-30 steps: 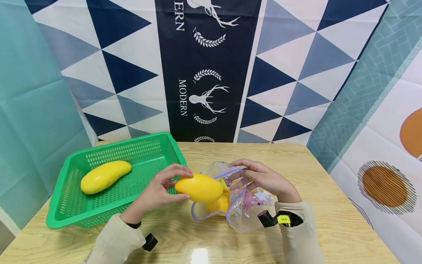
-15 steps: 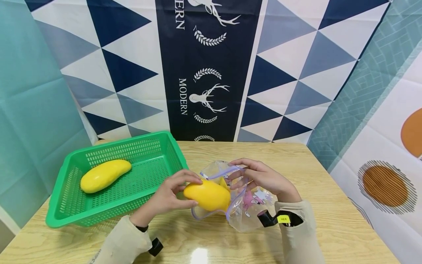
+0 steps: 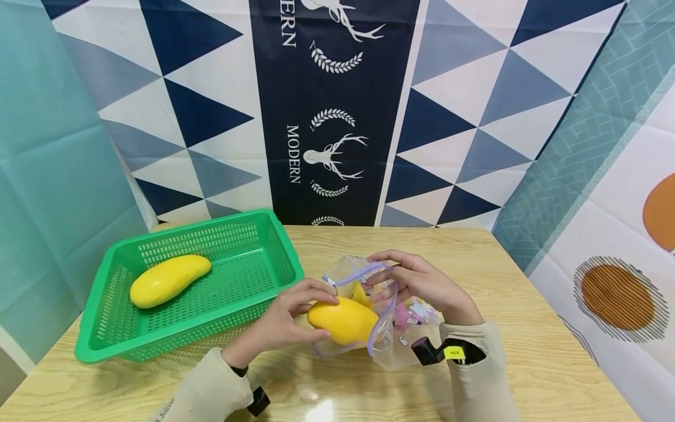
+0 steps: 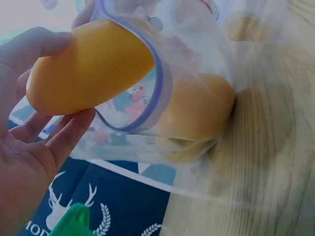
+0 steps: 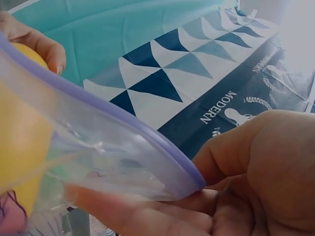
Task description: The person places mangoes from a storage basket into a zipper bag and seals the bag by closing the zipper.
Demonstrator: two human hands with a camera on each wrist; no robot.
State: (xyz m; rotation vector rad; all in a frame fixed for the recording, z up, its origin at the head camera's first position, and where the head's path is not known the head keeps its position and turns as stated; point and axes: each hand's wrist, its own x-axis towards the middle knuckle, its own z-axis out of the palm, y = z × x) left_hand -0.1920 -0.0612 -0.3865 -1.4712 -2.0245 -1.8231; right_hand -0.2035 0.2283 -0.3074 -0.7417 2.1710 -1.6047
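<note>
In the head view my left hand [image 3: 295,313] grips a yellow mango [image 3: 344,320] by its left end, the other end at the mouth of a clear bag [image 3: 408,349] with a purple zip edge. The left wrist view shows the mango [image 4: 93,66] partly inside the rim, with another yellow fruit [image 4: 197,105] deeper in the bag. My right hand [image 3: 424,287] pinches the bag's purple rim between thumb and fingers, as the right wrist view shows the rim [image 5: 162,152] there. Part of a yellow piece [image 3: 361,293] shows behind the mango.
A green basket [image 3: 184,338] stands on the left of the wooden table [image 3: 437,249], holding one long yellow mango [image 3: 170,280]. Patterned cloth [image 3: 327,88] hangs behind the table.
My left hand has moved right and slightly down with the mango, from above the bag's opening into its mouth. My right hand has stayed nearly still at the rim.
</note>
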